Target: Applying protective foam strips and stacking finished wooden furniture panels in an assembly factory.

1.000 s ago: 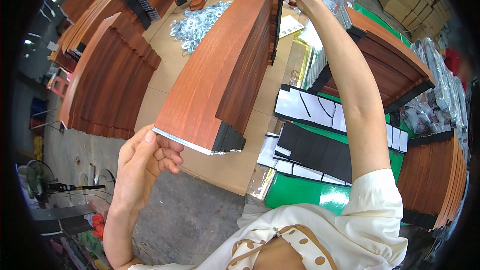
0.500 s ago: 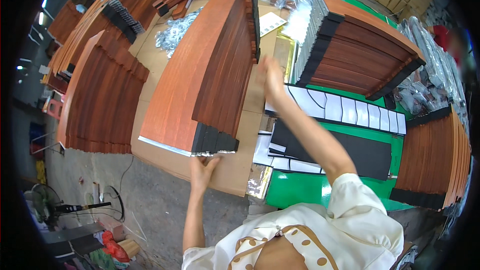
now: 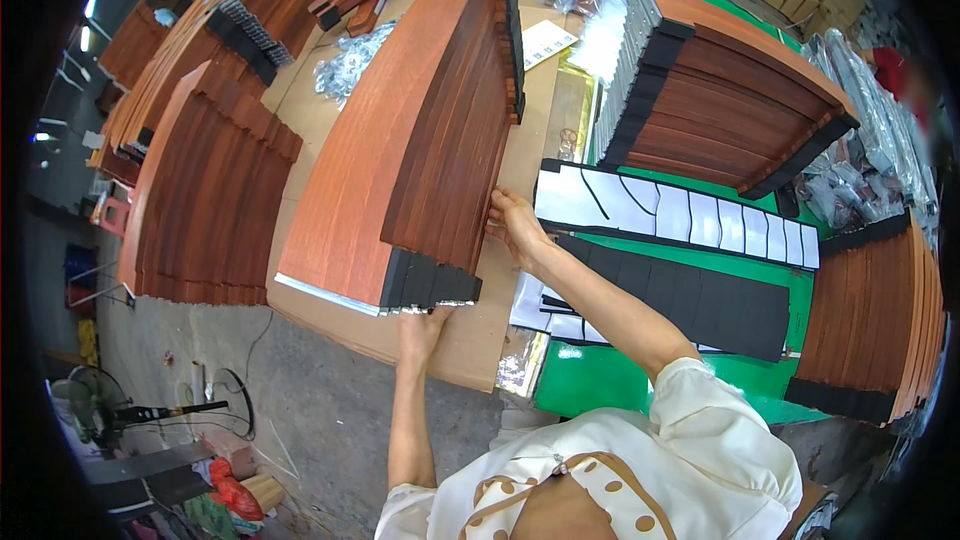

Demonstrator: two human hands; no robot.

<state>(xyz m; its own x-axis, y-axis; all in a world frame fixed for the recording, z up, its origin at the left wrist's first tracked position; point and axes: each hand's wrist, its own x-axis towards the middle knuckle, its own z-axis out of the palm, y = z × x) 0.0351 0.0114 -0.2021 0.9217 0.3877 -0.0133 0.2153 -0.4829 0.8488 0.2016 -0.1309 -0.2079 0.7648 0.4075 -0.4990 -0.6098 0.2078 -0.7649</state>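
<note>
A tall stack of reddish-brown wood-grain boards [image 3: 350, 170] stands on edge in front of me, with black end pieces [image 3: 425, 282] at its near end. My left hand [image 3: 424, 330] is tucked against the underside of that near end; its fingers are mostly hidden by the stack. On the stack's right side, my right hand [image 3: 518, 227] has its fingers bent in against the lower edge of the boards. Right of that hand lie a row of white strips with black edges [image 3: 690, 215] and several overlapping black strips [image 3: 680, 292].
Brown cardboard [image 3: 465, 365] covers the table under the stack. Other board stacks stand at the left [image 3: 205, 200], back right [image 3: 740, 100] and far right [image 3: 860, 330]. A green surface [image 3: 590, 385] lies at right. Clear plastic bags [image 3: 355, 62] sit behind. A fan [image 3: 95, 402] stands lower left.
My right hand has come nearer from beside the stack's far end to its right lower edge. My left hand has shifted slightly right under the near end. The stack has barely moved.
</note>
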